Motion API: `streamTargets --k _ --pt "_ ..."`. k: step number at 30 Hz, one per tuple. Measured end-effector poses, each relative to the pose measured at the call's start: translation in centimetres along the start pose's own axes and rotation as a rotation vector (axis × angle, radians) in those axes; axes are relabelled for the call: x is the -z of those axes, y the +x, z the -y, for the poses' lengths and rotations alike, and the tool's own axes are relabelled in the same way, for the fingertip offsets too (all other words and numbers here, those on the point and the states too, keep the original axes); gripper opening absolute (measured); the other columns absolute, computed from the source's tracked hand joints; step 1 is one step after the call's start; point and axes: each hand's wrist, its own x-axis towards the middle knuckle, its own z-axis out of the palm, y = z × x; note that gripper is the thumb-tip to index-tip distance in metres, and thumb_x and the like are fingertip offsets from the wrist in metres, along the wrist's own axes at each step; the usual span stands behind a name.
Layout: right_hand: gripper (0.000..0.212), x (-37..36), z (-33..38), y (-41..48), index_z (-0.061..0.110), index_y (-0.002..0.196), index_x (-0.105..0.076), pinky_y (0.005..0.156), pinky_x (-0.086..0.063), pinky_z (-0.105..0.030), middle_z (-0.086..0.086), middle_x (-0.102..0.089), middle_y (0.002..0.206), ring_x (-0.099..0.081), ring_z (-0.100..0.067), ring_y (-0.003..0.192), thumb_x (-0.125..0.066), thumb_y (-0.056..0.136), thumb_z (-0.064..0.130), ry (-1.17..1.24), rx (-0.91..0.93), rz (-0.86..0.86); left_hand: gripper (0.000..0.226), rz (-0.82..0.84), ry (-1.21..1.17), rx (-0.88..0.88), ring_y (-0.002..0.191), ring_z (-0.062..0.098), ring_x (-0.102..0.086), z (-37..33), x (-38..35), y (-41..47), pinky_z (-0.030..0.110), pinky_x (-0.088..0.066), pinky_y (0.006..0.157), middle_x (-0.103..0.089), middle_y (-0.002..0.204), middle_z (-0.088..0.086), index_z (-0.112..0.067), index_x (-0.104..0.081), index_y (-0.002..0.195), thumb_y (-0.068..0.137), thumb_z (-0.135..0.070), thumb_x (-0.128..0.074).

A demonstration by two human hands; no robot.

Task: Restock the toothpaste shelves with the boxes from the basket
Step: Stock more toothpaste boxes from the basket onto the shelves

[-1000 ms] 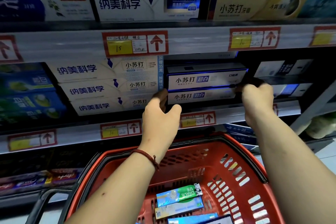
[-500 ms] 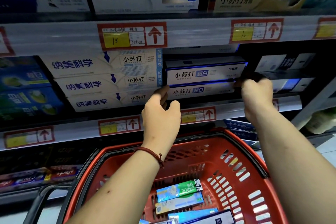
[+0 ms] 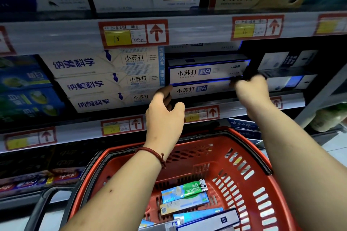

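The aisle is dimly lit. Grey metal shelving [image 3: 56,33] spans the whole view, and its front rails carry red-framed price tags [image 3: 133,33] with yellow patches. At far right a grey upright [image 3: 319,103] slants, with pale floor [image 3: 336,146] below it.

Right hand [image 3: 251,92] fingertips blurred at the right end of the lower box [image 3: 199,90]; grip indeterminate. Basket [image 3: 277,189] and nearest boxes [image 3: 206,219] cut off at bottom edge.

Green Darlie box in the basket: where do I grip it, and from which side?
Probably from above: the green Darlie box lies flat on top of the pile in the open red basket, its broad face up. Pinch its two long edges near mid-length.
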Motion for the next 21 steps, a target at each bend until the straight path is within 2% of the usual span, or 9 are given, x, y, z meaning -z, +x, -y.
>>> streamTargets --k 2,4,6,9,12,15,18,21 --pt "0.032 -0.2 0.2 -0.4 0.010 0.121 -0.062 0.081 -0.046 -0.029 -0.006 -0.065 0.107 -0.059 -0.026 0.095 -0.065 0.089 0.011 -0.162 0.016 0.044 0.049 0.024 0.041 -0.020 0.127 0.006 -0.055 0.1 0.4 -0.3 0.034 -0.046 0.109 -0.060 0.133 -0.012 -0.034 -0.057 0.136 0.090 -0.017 -0.062" --pt "0.024 -0.1 0.3 -1.1 0.007 0.111 -0.063 0.079 -0.043 -0.031 -0.012 -0.066 0.107 -0.060 -0.030 0.096 -0.065 0.089 0.016 -0.285 0.023 0.066 0.049 0.055 0.104 -0.052 0.129 0.008 -0.053 0.4 1.1 -0.9 0.040 -0.045 0.112 -0.059 0.134 -0.013 -0.034 -0.056 0.136 0.089 -0.020 -0.062" --pt "0.027 0.2 0.3 -2.0 0.004 0.109 -0.060 0.079 -0.043 -0.032 -0.017 -0.064 0.112 -0.060 -0.034 0.103 -0.065 0.088 0.020 -0.391 0.037 0.104 0.052 0.088 0.186 -0.086 0.134 0.012 -0.049 0.7 2.1 -1.5 0.044 -0.044 0.113 -0.056 0.137 -0.014 -0.033 -0.053 0.138 0.088 -0.027 -0.062" --pt "0.054 0.6 0.3 -3.9 0.007 0.138 -0.051 0.099 -0.042 -0.035 -0.019 -0.053 0.138 -0.051 -0.036 0.127 -0.068 0.091 0.027 -0.560 0.140 0.203 0.054 0.118 0.271 -0.145 0.137 0.014 -0.047 0.7 3.7 -2.3 0.043 -0.042 0.115 -0.054 0.142 -0.013 -0.032 -0.050 0.142 0.091 -0.029 -0.066" --pt "0.070 1.0 0.6 -6.6 0.010 0.150 -0.039 0.111 -0.032 -0.029 -0.013 -0.045 0.150 -0.041 -0.027 0.140 -0.069 0.093 0.035 -0.661 0.336 0.297 0.055 0.175 0.388 -0.253 0.138 0.007 -0.045 0.6 5.4 -3.3 0.029 -0.036 0.115 -0.052 0.146 -0.013 -0.031 -0.048 0.145 0.094 -0.028 -0.068" --pt "0.076 1.2 0.2 -9.3 0.013 0.154 -0.034 0.114 -0.027 -0.025 -0.007 -0.038 0.156 -0.036 -0.021 0.144 -0.070 0.093 0.038 -0.684 0.445 0.386 0.058 0.249 0.548 -0.315 0.137 0.007 -0.043 1.2 6.5 -4.6 0.016 -0.028 0.107 -0.051 0.147 -0.010 -0.027 -0.046 0.147 0.093 -0.029 -0.068" --pt "0.078 1.2 -1.1 -11.5 0.014 0.155 -0.034 0.115 -0.028 -0.026 -0.005 -0.039 0.155 -0.038 -0.019 0.143 -0.071 0.091 0.040 -0.715 0.518 0.479 0.062 0.292 0.651 -0.346 0.138 0.015 -0.046 2.8 7.1 -5.7 0.022 -0.031 0.112 -0.053 0.146 -0.002 -0.022 -0.046 0.147 0.091 -0.031 -0.069" --pt "0.082 1.1 -3.3 -13.4 0.015 0.155 -0.034 0.116 -0.029 -0.027 -0.005 -0.039 0.154 -0.039 -0.019 0.142 -0.073 0.088 0.042 -0.786 0.472 0.628 0.066 0.379 0.763 -0.344 0.138 0.021 -0.046 5.2 7.6 -6.9 0.032 -0.033 0.117 -0.051 0.147 0.002 -0.020 -0.045 0.148 0.089 -0.036 -0.071"
